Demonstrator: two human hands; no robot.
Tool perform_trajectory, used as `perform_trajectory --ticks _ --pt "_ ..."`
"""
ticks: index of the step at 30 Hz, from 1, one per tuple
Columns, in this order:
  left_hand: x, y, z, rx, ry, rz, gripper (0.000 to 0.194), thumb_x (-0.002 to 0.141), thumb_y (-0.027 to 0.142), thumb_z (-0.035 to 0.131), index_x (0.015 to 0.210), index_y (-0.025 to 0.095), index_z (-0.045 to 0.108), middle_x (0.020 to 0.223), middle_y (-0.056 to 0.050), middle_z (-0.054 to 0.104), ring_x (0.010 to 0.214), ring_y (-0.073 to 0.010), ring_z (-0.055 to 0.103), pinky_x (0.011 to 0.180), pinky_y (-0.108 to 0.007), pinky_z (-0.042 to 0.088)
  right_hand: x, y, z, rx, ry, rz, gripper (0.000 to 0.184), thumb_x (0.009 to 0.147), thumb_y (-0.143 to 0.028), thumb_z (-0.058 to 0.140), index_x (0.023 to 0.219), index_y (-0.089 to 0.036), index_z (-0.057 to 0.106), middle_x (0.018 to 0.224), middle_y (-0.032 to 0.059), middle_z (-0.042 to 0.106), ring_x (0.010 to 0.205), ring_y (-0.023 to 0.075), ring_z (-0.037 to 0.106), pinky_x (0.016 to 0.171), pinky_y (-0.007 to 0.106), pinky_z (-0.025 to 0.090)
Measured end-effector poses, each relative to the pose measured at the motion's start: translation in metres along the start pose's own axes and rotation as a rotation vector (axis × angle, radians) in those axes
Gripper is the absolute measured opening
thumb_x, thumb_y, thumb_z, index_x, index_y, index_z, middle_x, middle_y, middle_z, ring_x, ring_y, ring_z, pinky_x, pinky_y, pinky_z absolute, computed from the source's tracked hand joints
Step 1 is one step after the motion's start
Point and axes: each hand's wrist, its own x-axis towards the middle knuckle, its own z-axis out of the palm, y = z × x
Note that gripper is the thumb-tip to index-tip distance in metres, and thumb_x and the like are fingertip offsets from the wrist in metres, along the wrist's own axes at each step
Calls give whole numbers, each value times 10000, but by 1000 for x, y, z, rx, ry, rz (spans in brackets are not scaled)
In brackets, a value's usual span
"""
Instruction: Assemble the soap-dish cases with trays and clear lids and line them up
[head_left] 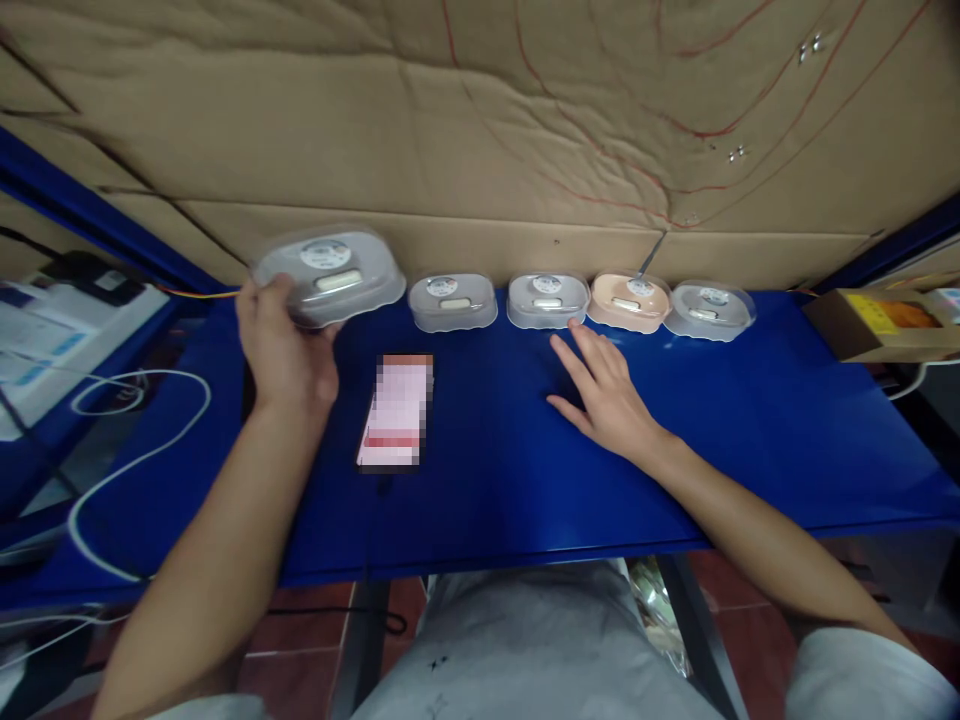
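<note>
My left hand [281, 345] grips a grey oval plastic container [356, 295] with a clear lid and a round label, lifted at the left above the blue table. Fingers wrap its left end and lower edge. Over the table, my right hand [604, 385] has its fingers spread and holds nothing. Its fingertips come close to the front of a second grey container [547, 302]; whether they touch, I cannot tell. Another grey container [453, 303] stands to the left of that one. On its right are a peach container [628, 302] and one more grey container [709, 310].
A phone [396, 410] with a blurred screen lies on the blue table [495, 470]. Cardboard [300, 120] covers the back wall. A white cable [142, 400] loops at the left. An open cardboard box [885, 325] sits at the right end.
</note>
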Motion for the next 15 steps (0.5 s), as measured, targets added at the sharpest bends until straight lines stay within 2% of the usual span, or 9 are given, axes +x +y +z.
perform_trajectory --ticks 1,3,6,9,15 --pt "11 -4 -8 -47 139 28 353 965 360 660 1290 329 527 1373 108 696 1399 -204 538 974 -355 544 2 7 3 -11 -12 37 878 1071 -329 623 1770 -289 94 1805 191 260 1662 413 292 1301 713 310" --pt "25 -12 -18 -64 205 -24 332 979 285 678 1274 316 527 1302 125 710 1310 -167 576 976 -350 534 4 20 9 -20 -29 104 847 1079 -365 599 1768 -266 117 1799 200 274 1663 416 285 1298 715 294" --pt "29 -23 -23 -61 207 -122 177 1031 259 638 1190 261 559 1147 112 725 1208 -146 598 971 -348 517 7 34 17 -11 -38 168 817 1086 -416 565 1765 -260 140 1799 190 282 1665 410 281 1294 716 283" --pt "26 -30 -20 -61 190 -189 101 1044 233 638 1129 234 582 996 108 723 1148 -140 608 977 -350 503 7 40 21 -9 -41 167 775 1094 -433 529 1760 -264 171 1802 173 285 1668 400 279 1292 706 289" --pt "25 -43 -13 -51 134 -159 92 1067 231 648 1128 162 650 950 98 753 1082 -100 625 1039 -281 458 16 48 24 -46 -40 162 761 1089 -465 505 1748 -223 212 1810 182 256 1682 400 229 1312 690 231"
